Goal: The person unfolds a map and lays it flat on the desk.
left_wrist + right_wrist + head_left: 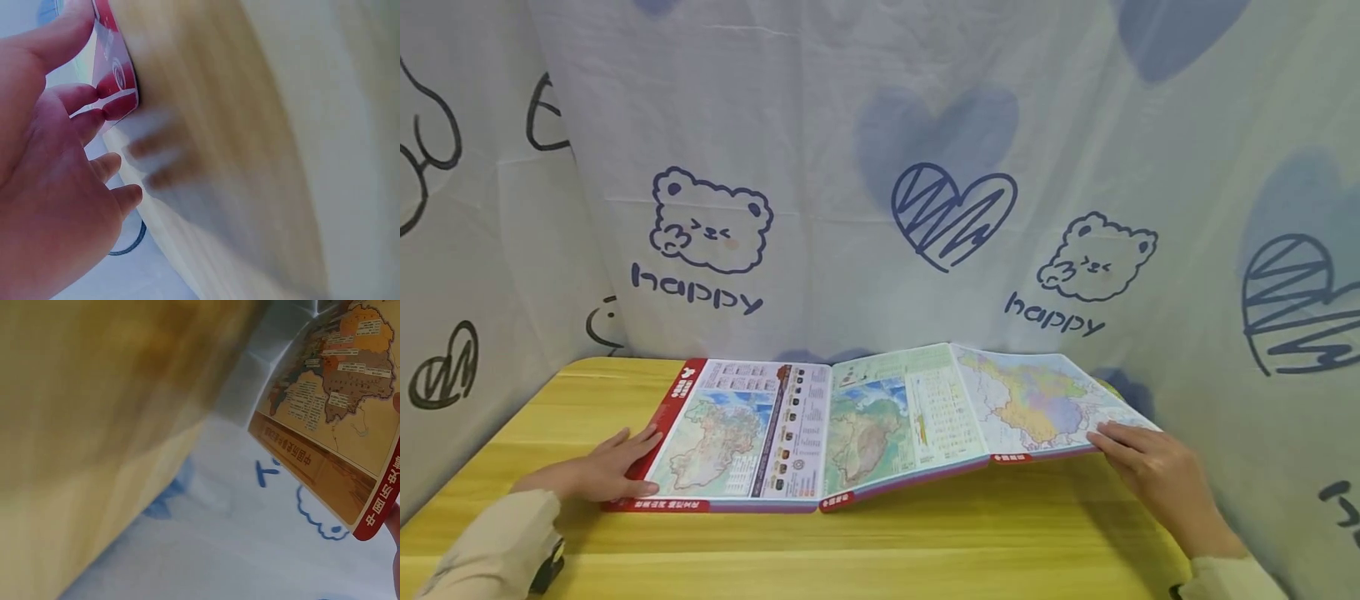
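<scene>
A fold-out map (880, 433) lies stretched across the table, with three wide map panels and a narrower one at the right showing. My left hand (598, 473) rests at its red left border, fingers spread; in the left wrist view, fingertips touch the red corner (119, 103). At the other end, my right hand (1161, 467) pinches the right edge, fingers on top. That side is raised off the table, and the middle panel slopes up toward it. The right wrist view shows the brown map printed on the underside (344, 394), with part of the hand at the frame's edge.
The yellow wood-grain table (820, 554) extends in front of and left of the map. A white cloth (820, 208) printed with hearts and bears hangs behind it and along both sides. The map's far edge lies close to the back cloth.
</scene>
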Tool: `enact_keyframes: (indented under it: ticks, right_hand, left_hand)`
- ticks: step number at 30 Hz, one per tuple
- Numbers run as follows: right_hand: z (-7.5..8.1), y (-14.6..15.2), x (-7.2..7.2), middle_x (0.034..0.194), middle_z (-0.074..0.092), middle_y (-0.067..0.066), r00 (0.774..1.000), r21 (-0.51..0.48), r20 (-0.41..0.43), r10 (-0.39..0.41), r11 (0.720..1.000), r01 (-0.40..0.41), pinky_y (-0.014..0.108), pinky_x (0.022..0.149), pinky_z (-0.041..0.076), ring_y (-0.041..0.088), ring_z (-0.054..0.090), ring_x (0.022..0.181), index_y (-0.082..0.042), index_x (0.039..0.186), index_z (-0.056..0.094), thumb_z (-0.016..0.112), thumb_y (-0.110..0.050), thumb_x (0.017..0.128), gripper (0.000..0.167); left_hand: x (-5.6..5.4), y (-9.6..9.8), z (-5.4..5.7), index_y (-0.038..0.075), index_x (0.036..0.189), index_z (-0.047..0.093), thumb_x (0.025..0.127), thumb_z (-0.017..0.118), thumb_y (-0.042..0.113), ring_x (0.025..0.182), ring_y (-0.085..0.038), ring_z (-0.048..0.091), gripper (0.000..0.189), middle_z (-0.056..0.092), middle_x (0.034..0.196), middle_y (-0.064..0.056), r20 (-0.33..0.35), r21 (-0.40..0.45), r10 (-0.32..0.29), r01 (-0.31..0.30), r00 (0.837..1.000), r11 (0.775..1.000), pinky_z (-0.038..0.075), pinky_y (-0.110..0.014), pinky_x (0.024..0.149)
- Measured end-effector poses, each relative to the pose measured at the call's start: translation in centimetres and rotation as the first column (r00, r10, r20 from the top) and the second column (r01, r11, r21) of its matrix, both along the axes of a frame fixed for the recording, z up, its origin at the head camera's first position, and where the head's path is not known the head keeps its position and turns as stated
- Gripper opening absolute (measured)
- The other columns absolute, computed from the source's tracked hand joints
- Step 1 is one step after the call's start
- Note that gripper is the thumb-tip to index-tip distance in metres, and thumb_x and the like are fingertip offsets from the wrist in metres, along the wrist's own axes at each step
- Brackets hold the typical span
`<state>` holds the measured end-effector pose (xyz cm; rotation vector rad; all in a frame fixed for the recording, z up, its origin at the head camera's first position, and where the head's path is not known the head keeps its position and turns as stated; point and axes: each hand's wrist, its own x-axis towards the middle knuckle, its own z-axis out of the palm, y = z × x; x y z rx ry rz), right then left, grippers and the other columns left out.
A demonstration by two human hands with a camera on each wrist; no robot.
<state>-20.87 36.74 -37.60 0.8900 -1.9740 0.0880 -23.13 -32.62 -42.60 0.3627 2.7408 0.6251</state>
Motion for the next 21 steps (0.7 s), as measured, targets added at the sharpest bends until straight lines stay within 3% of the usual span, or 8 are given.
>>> enact_keyframes:
  ticks: [5,10,11,12,14,16,19,21]
  right_hand:
    - [-1.8,0.4,0.1,0.090,0.072,0.006,0.999,0.050,0.052,0.006,0.999,-0.009,0.036,0.074,0.043,0.027,0.067,0.079,-0.009,0.089,0.077,0.028,-0.042,0.106,0.061]
    - [-2.7,0.8,0.1,0.089,0.072,0.008,0.992,0.125,0.126,0.003,0.992,-0.019,0.043,0.069,0.047,0.026,0.067,0.079,-0.008,0.089,0.078,0.028,-0.031,0.108,0.058]
    - [-2.8,0.8,0.1,0.089,0.072,0.007,0.990,0.134,0.139,0.003,0.991,-0.022,0.043,0.068,0.048,0.026,0.067,0.078,-0.009,0.089,0.078,0.039,-0.023,0.104,0.044]
    - [-2.9,0.9,0.0,0.089,0.072,0.007,0.988,0.144,0.152,0.002,0.989,-0.024,0.043,0.067,0.049,0.025,0.067,0.077,-0.008,0.089,0.078,0.039,-0.023,0.104,0.044]
    - [-3.1,0.9,0.1,0.088,0.072,0.006,0.983,0.154,0.185,-0.003,0.988,-0.026,0.042,0.064,0.050,0.024,0.067,0.076,-0.008,0.089,0.078,0.056,-0.008,0.089,0.022]
    - [-3.2,0.9,0.2,0.087,0.072,0.005,0.974,0.177,0.221,-0.042,0.984,0.003,0.040,0.063,0.052,0.023,0.067,0.074,-0.009,0.086,0.078,0.070,-0.006,0.080,0.011]
    - [-3.2,0.5,0.5,0.087,0.073,0.005,0.941,0.225,0.319,-0.118,0.973,0.046,0.039,0.063,0.055,0.023,0.068,0.075,-0.010,0.085,0.079,0.080,-0.001,0.062,0.025]
    - [-3.1,0.2,0.8,0.091,0.073,0.007,0.873,0.276,0.443,-0.204,0.957,0.083,0.041,0.068,0.056,0.026,0.069,0.080,-0.011,0.089,0.079,0.082,-0.007,0.066,0.023]
  left_hand:
    - [0.3,-0.6,0.1,-0.016,0.143,0.025,0.084,0.070,0.042,0.127,-0.064,0.002,0.094,0.014,0.147,-0.039,0.007,0.013,0.001,-0.001,1.000,1.000,0.009,-0.077,0.098]
    - [0.5,-0.8,0.1,-0.016,0.142,0.026,0.085,0.069,0.041,0.127,-0.064,0.003,0.092,0.014,0.146,-0.039,0.002,0.005,0.005,-0.005,1.000,1.000,0.010,-0.078,0.098]
    - [0.6,-0.8,0.1,-0.016,0.142,0.026,0.085,0.070,0.041,0.127,-0.064,0.003,0.092,0.015,0.146,-0.039,-0.004,0.004,0.004,-0.004,1.000,1.000,0.010,-0.077,0.098]
    - [0.6,-0.7,0.1,-0.016,0.142,0.027,0.084,0.070,0.040,0.128,-0.064,0.003,0.091,0.015,0.146,-0.039,-0.006,0.002,0.006,-0.006,1.000,1.000,0.010,-0.077,0.099]
    - [0.7,-0.6,0.0,-0.017,0.141,0.028,0.085,0.069,0.041,0.128,-0.063,0.004,0.090,0.016,0.145,-0.040,-0.017,-0.003,0.004,-0.004,1.000,1.000,0.011,-0.077,0.099]
    - [0.9,-0.5,0.1,-0.017,0.140,0.029,0.085,0.069,0.040,0.128,-0.063,0.004,0.089,0.017,0.144,-0.041,-0.027,-0.005,0.005,-0.005,1.000,1.000,0.011,-0.077,0.099]
    - [1.2,-0.3,0.2,-0.018,0.139,0.031,0.086,0.068,0.040,0.128,-0.063,0.005,0.087,0.017,0.143,-0.041,-0.044,-0.011,0.002,-0.003,0.999,1.000,0.013,-0.077,0.098]
    - [1.3,-0.2,0.4,-0.016,0.140,0.033,0.085,0.069,0.038,0.128,-0.062,0.006,0.085,0.017,0.144,-0.041,-0.049,-0.015,0.008,-0.009,0.999,1.000,0.015,-0.077,0.098]
